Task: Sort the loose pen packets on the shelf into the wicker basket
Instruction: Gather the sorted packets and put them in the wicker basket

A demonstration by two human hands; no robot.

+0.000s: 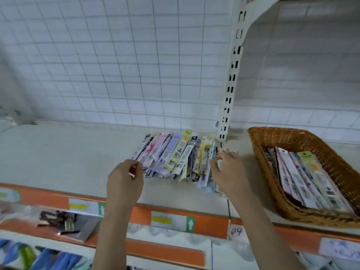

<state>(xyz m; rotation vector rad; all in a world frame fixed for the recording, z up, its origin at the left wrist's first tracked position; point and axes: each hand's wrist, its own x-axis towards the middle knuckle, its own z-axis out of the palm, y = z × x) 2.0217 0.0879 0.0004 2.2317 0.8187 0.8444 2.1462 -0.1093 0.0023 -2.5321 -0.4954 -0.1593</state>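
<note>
Your left hand (124,178) sits at the 9 o'clock end of the fanned row of long, flat, colourful plastic pen packets (175,156), fingers curled and pinching the near ends of the leftmost packets. Your right hand (227,170) is at the 3 o'clock end, fingers curled around a few packets there; how many, I cannot tell.

Progress, as a judgement: partly done. The brown woven wicker basket (261,145), at 3 o'clock from your right hand, already holds a batch of packets (303,178) lying flat. A sizeable row is left on the pale grey shelf board (68,152), between your hands. Roughly half to go.

Orientation: loose packets lie with long axes running about 6 to 12–1 o'clock, header ends toward the white wire-grid back panel (116,65), barcode ends toward you. Basket packets run about 11 to 5 o'clock.
</note>
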